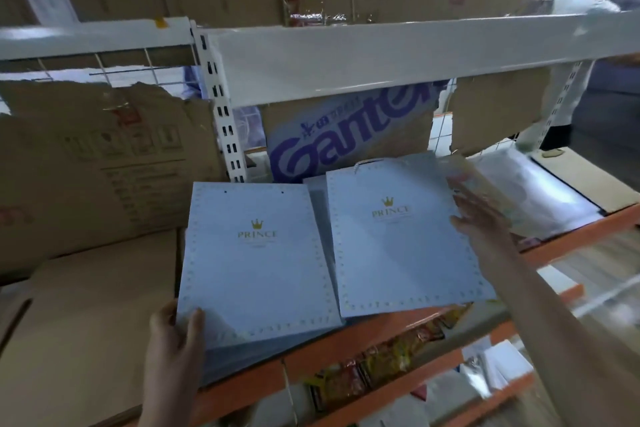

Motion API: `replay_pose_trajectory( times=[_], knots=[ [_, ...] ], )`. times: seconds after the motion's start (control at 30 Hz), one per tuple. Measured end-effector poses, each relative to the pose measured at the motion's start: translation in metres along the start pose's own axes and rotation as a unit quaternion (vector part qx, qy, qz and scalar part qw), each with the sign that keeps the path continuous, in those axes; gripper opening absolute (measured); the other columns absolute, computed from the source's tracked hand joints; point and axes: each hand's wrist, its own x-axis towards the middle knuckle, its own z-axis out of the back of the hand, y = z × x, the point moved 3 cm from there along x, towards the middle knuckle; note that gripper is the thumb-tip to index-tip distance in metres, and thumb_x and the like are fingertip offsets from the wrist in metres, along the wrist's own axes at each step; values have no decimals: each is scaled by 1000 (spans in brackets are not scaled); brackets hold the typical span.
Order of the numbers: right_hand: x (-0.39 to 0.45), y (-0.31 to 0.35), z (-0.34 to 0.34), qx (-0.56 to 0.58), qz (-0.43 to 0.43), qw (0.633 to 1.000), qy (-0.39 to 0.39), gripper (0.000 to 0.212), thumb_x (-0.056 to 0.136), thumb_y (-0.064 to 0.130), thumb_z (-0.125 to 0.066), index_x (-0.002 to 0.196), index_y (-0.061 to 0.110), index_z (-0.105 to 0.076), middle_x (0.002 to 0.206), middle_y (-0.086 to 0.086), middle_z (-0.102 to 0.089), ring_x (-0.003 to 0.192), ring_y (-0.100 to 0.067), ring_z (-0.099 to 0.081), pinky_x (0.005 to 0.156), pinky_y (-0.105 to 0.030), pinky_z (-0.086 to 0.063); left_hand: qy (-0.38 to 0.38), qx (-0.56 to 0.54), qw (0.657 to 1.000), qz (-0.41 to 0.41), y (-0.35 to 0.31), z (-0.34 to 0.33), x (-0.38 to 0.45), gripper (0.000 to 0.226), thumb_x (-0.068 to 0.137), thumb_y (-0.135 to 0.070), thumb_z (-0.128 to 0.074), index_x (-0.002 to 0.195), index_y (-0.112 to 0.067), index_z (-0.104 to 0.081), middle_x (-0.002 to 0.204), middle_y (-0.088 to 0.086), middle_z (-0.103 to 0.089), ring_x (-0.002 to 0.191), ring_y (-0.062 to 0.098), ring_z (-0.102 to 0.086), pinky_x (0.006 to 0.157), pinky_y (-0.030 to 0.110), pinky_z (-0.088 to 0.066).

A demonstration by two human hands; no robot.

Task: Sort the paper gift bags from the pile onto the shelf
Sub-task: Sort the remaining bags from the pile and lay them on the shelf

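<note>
Two flat pale-blue paper gift bags marked "PRINCE" with a gold crown lie side by side on the shelf [346, 347], whose front beam is orange. My left hand [176, 329] grips the near corner of the left bag [256, 263], thumb on top; more bags lie stacked under it. The right bag [398, 246] rests on its own stack and juts over the beam. My right hand [481, 222] lies on the right bag's right edge with straight fingers.
A torn "Ganten" carton [346, 135] stands behind the bags. Large cardboard boxes [93, 163] fill the left. Clear plastic sleeves [540, 191] lie to the right. Snack packets [381, 364] sit on the lower shelf. A person [595, 10] stands at far right.
</note>
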Motion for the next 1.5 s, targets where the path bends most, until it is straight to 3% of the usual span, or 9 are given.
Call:
replay_pose_trajectory(
  times=[0.13, 0.23, 0.37, 0.53, 0.73, 0.93, 1.07, 1.2, 1.5],
  knots=[
    [30, 11, -17, -114, 53, 992, 20, 33, 70, 27, -52, 97, 42, -65, 100, -12, -65, 94, -40, -62, 70, -43, -47, -20, 105, 994, -6, 4, -5, 5, 48, 87, -27, -61, 119, 7, -50, 110, 28, -60, 101, 41, -58, 82, 46, -45],
    [36, 17, -30, -176, 64, 982, 21, 28, 87, 14, -52, 110, 25, -62, 104, -21, -65, 86, -38, -62, 67, -44, -48, -46, 224, 973, -19, 6, -7, 4, 66, 77, -50, -50, 110, 7, -56, 99, 30, -61, 95, 45, -58, 83, 51, -45],
    [50, 0, -37, -210, 64, 975, 38, 31, 90, 15, -47, 119, 17, -56, 77, 2, -57, 54, -19, -48, 47, -25, -35, -89, 404, 909, -48, 24, -12, -8, 78, 71, -57, -18, 107, -2, -60, 96, 20, -59, 89, 37, -55, 77, 46, -43],
    [52, -15, -39, -264, 74, 958, 81, 43, 92, 19, -47, 135, 19, -44, 125, -8, -56, 98, -25, -57, 69, -28, -45, -141, 486, 862, -33, 27, -21, -34, 51, 87, -36, -31, 95, 4, -61, 84, 28, -54, 74, 44, -52, 63, 50, -42],
    [55, -22, -37, -344, 110, 927, 103, 51, 89, 27, -52, 138, 16, -40, 138, -15, -45, 126, -36, -41, 101, -46, -39, -203, 479, 853, -39, -2, -36, -48, 35, 83, -26, -35, 86, 4, -54, 74, 27, -50, 69, 43, -53, 59, 47, -42],
    [47, -2, -47, -367, 214, 895, 133, 39, 91, 14, -52, 130, 9, -49, 134, -17, -46, 120, -34, -45, 102, -45, -38, -211, 457, 864, -10, -6, -33, -41, 46, 81, -35, -32, 91, 1, -59, 86, 30, -58, 78, 45, -56, 67, 50, -45],
    [19, 10, -84, -339, 286, 870, 215, 39, 92, 8, -50, 131, 5, -48, 133, -15, -46, 125, -31, -39, 104, -37, -33, -226, 462, 858, -7, -21, -10, -43, 23, 89, -22, -53, 102, -5, -62, 100, 23, -62, 90, 41, -57, 73, 46, -44],
    [-36, 15, -141, -326, 332, 834, 296, 39, 93, 9, -48, 131, 5, -48, 132, -14, -49, 125, -28, -39, 105, -31, -29, -205, 507, 837, -24, -33, 23, -54, 29, 93, -27, -49, 114, -12, -61, 111, 12, -63, 101, 34, -56, 81, 43, -42],
    [-215, 23, -282, -273, 409, 756, 432, 34, 94, 14, -47, 126, 7, -53, 129, -11, -53, 122, -25, -44, 100, -30, -35, -218, 574, 789, -9, 3, 174, -103, 20, 87, -29, -52, 91, -16, -66, 91, 6, -67, 88, 30, -62, 71, 40, -48]
  ],
)
